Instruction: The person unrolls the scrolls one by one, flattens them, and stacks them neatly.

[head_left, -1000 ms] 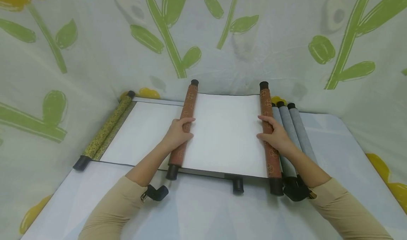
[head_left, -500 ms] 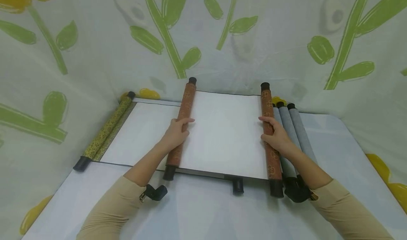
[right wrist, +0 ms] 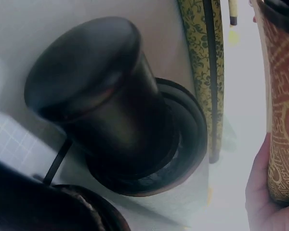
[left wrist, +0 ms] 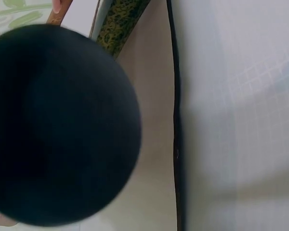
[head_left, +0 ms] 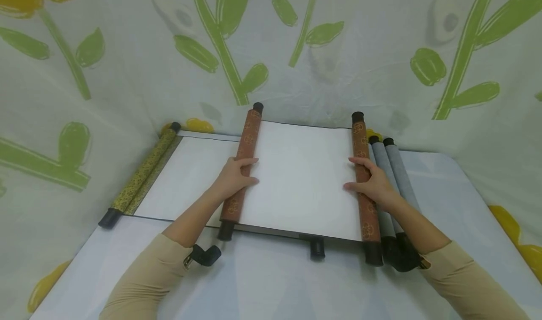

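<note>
At dead centre, brown scroll (head_left: 306, 181): I've got it spread open.
Left hand (head_left: 234, 176): gripping the 9 o'clock roller (head_left: 250, 139).
Right hand (head_left: 378, 184): gripping the 3 o'clock roller (head_left: 360, 141), just nudged outward.
White sheet (head_left: 302, 169): bit wider, so I'd say more's unrolled.

At left we see a yellow-patterned scroll (head_left: 146, 167), partly unrolled; at right, grey rollers (head_left: 402, 175) on a pale table (head_left: 271, 282); behind, a flower-printed backdrop (head_left: 368, 80).
</note>
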Motion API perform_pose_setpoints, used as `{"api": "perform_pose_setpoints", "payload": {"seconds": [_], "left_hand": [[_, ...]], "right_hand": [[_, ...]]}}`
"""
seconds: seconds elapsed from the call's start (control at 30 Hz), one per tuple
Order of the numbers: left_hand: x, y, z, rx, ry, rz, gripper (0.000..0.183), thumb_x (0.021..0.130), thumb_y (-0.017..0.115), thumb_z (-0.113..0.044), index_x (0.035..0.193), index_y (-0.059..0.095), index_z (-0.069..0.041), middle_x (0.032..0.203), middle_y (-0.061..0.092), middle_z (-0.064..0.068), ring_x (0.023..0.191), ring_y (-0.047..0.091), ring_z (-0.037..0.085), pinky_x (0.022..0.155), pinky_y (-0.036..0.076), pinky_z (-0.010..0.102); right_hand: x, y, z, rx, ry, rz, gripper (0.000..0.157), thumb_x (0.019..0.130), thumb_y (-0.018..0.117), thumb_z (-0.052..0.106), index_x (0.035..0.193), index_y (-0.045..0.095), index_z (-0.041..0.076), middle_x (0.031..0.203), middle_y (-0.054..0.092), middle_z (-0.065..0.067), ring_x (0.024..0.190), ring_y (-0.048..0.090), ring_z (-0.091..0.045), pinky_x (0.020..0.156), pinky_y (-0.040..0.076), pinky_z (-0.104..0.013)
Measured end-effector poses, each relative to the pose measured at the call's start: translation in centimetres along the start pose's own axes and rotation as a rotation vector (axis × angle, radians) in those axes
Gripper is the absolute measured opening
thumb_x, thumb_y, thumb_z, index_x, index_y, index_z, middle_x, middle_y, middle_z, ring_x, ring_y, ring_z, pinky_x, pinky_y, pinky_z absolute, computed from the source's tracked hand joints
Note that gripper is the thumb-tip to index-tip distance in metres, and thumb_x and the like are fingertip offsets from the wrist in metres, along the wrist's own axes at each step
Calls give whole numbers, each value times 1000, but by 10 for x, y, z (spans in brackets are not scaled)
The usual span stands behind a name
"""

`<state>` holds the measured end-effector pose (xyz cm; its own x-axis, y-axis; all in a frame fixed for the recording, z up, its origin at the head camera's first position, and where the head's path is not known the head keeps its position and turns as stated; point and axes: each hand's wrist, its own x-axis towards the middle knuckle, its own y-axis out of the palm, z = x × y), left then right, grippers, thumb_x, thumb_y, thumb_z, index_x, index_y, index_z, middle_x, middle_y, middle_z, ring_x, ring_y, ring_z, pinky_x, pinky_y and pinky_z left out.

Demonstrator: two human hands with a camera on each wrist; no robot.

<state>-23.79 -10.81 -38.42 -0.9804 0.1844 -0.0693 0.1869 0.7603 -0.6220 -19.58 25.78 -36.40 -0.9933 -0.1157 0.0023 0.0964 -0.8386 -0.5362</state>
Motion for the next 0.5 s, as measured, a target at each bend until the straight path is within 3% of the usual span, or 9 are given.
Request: {"api": "perform_pose_setpoints", "payload": {"seconds": [0.13, 0.3, 0.5], "left_hand": [[-1, -1, -1, 17, -10, 3, 56, 83, 66, -13, 137, 51, -20, 135, 38, 22, 125, 41, 38, 97, 40, 55], [-2, -3, -1, 39, 5, -11, 56, 84, 54, -3, 138, 50, -18, 135, 35, 23, 117, 41, 35, 91, 44, 49], [-3, -4, 1, 48, 9, -33, 50, 90, 47, -7, 139, 48, -19, 135, 34, 24, 115, 40, 34, 89, 42, 47]], "right_hand": [[-1, -1, -1, 15, -8, 12, 76, 80, 73, 8, 144, 33, 5, 152, 22, -21, 136, 22, -39, 101, 31, -54], [-2, -4, -2, 18, -36, 25, 67, 86, 61, 0, 145, 30, 2, 153, 19, -24, 137, 19, -40, 101, 30, -54], [-2, -8, -5, 44, -67, 32, 64, 87, 53, -5, 145, 27, 0, 153, 15, -24, 137, 16, -40, 101, 26, -54]]}}
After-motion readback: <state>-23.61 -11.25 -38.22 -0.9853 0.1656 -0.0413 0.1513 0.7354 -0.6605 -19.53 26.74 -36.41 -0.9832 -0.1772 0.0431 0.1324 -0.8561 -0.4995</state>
